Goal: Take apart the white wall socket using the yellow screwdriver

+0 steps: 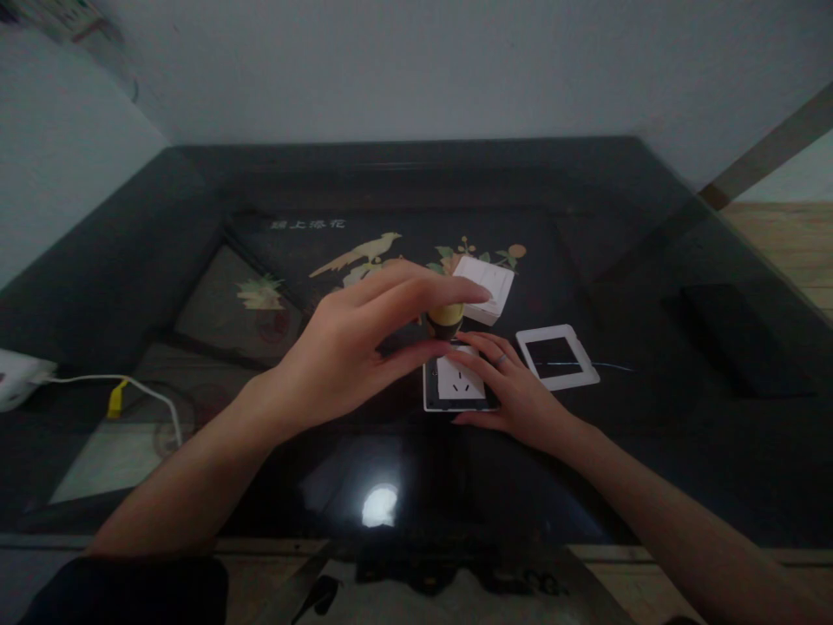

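Note:
My left hand [355, 334] is closed around the short yellow-and-black handle of a screwdriver [446, 321], held over the top edge of a wall socket [461, 386]. The screwdriver's shaft and tip are hidden, so contact with a screw cannot be seen. The socket lies face up on the dark table, a white slotted centre within a dark surround. Gripping its right side is my right hand [514, 382], with fingers across the top and the thumb at the lower edge. Just behind the hands sits a white square switch or socket panel [491, 291].
A white cover frame [569, 380] lies right of my right hand, with a thin wire-like line beside it. Farther right is a dark flat object [742, 338]. At left, a white plug or power block [16, 378] has a white cable [147, 386] with a yellow tag [117, 399].

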`<state>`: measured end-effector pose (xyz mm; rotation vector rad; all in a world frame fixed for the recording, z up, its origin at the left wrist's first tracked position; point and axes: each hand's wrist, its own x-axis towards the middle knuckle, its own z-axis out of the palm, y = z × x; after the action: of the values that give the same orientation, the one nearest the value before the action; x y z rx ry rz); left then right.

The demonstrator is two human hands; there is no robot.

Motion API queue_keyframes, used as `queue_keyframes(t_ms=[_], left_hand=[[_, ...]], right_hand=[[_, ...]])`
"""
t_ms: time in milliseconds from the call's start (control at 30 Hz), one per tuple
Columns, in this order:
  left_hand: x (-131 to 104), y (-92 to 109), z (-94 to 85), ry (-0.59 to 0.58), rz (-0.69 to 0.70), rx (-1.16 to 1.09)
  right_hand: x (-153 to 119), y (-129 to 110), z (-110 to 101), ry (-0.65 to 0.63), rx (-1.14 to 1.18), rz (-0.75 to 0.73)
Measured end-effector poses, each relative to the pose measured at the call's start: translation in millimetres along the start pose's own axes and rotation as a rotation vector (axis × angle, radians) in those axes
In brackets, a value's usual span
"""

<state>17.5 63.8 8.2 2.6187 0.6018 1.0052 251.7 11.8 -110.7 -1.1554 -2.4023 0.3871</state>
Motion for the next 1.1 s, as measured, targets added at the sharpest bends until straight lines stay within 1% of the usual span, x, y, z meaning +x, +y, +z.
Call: queue_keyframes(t_ms=[33,100,167,267,333,467,533,600,733,800,933,1000,1100], left_hand=[[1,0,1.7,0.039,0.034,0.015],[2,0,3.0,0.067,0.056,0.025],[3,3,0.2,0.025,0.026,0.004],[1,6,-7.2,-0.086,-0.054,-0.055],[0,5,-9.0,-0.107,-0.095,-0.062],[0,1,-2.8,0.023,-0.011,0.028],[1,0,-0.9,0.049,0.007,0.046],[1,1,-2.6,0.013,-0.013,0.029],[-1,5,-9.0,-0.109,-0.065,-0.014],[-2,5,-8.7,-0.106,-0.065,-0.009],[-1,4,-5.2,-0.033,-0.011,0.034],[-1,5,-6.7,-0.06,-0.026,0.008],[-3,7,-11.6,-0.14,-0.11,-0.067]], right_hand=[[0,0,0,-0.001,0.001,0.003],[0,0,0,0.001,-0.001,0.0],[0,0,0,0.001,-0.007,-0.007],[0,0,0,-0.004,-0.012,-0.013],[1,0,0,-0.006,-0.01,-0.015],[1,-1,-1,-0.02,-0.007,-0.008],[1,-1,-2,-0.021,-0.007,-0.007],[1,-1,-2,-0.017,-0.004,-0.009],[0,-1,-1,-0.008,-0.001,-0.008],[0,-1,-1,-0.01,-0.002,-0.004],[0,-1,-1,-0.01,0.0,0.008],[1,-1,-1,-0.008,0.005,0.007],[1,-1,-1,-0.017,0.004,0.005]])
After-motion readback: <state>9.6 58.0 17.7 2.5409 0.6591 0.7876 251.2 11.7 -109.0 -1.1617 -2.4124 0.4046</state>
